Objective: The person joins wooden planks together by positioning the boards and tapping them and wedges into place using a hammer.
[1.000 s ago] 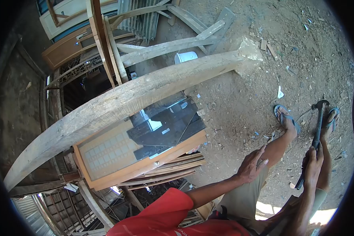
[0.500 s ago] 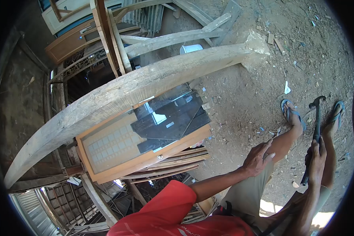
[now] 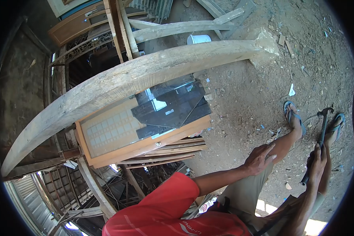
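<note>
My right hand (image 3: 318, 158) is wrapped round the dark handle of a claw hammer (image 3: 324, 128). The hammer's head points away from me, between my two sandalled feet, and the handle's end sticks out below my fist. Resting on my left leg by the knee is my left hand (image 3: 259, 159), its thumb apart from the fingers and nothing in it. The claw's fine detail is too small to make out.
A big concrete post (image 3: 145, 72) slants across the view. Behind it lies a wooden door panel (image 3: 183, 128) with dark glass sheets (image 3: 173, 106) on it, beside stacked wooden strips (image 3: 169, 151). A white bucket (image 3: 198, 39) stands farther back. Wood scraps litter the dirt ground (image 3: 244, 102).
The view has shifted slightly, so the post and door panel sit a little differently in frame. My right hand keeps the hammer, whose head now appears slightly lower and farther right. My left hand stays put.
</note>
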Demonstrator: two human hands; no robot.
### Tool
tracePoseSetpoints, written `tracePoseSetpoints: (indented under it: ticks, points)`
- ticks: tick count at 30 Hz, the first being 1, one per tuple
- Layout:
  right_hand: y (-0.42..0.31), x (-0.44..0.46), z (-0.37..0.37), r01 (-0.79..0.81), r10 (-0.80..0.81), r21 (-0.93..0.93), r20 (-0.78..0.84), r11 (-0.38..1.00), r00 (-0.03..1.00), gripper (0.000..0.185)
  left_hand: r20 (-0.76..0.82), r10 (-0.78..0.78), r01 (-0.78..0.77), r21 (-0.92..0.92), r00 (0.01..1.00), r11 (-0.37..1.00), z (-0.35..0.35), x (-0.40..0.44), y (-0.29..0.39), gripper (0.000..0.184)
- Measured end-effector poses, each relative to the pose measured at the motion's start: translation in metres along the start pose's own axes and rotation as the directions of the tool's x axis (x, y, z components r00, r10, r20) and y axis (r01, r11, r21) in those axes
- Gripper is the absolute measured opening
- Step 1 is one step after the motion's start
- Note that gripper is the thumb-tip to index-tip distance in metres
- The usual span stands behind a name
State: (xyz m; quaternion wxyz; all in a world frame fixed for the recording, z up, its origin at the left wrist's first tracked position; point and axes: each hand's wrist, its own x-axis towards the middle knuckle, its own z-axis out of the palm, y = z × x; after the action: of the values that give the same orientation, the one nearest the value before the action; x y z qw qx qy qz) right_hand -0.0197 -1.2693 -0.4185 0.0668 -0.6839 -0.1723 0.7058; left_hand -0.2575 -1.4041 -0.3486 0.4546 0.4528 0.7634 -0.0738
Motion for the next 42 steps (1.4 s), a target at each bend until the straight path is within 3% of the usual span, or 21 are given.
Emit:
tracePoseSetpoints:
  ticks: [6, 12, 15, 24, 26, 30, 35, 42]
  points:
    - [0.008, 0.022, -0.016, -0.095, 0.094, -0.02, -0.036, 0.995, 0.995, 0.028, 0.112, -0.08, 0.088, -0.065, 0.991, 0.994, -0.008, 0.009, 0.014, 0.058]
    - [0.003, 0.029, -0.019, -0.051, 0.053, 0.075, -0.025, 0.996, 0.998, 0.031, 0.107, -0.125, 0.128, -0.025, 0.986, 0.991, -0.009, 0.016, 0.024, 0.058]
    - [-0.015, 0.026, -0.018, -0.038, 0.041, 0.093, -0.021, 0.995, 0.999, 0.032, 0.059, -0.055, 0.055, 0.007, 0.997, 0.998, -0.006, 0.022, 0.019, 0.058]
    - [-0.042, 0.02, -0.022, -0.046, 0.051, 0.155, -0.023, 0.987, 0.998, 0.034, 0.129, -0.1, 0.093, 0.057, 0.987, 0.994, -0.027, 0.043, 0.044, 0.06]
    - [-0.047, 0.02, -0.024, -0.065, 0.071, 0.218, -0.023, 0.974, 0.997, 0.035, 0.096, 0.024, -0.028, 0.038, 0.995, 0.999, -0.024, 0.048, 0.038, 0.058]
    - [-0.061, 0.012, -0.028, -0.108, 0.127, 0.342, -0.036, 0.934, 0.991, 0.039, 0.124, 0.056, -0.063, 0.054, 0.991, 0.997, -0.031, 0.058, 0.04, 0.056]
    - [-0.076, -0.003, -0.036, -0.092, 0.117, 0.409, -0.037, 0.908, 0.992, 0.068, 0.155, 0.059, -0.077, 0.111, 0.986, 0.991, -0.036, 0.067, 0.042, 0.055]
    - [-0.069, -0.002, -0.052, -0.043, 0.074, 0.437, -0.054, 0.898, 0.996, 0.063, 0.181, 0.043, -0.076, 0.18, 0.983, 0.981, -0.042, 0.078, 0.057, 0.057]
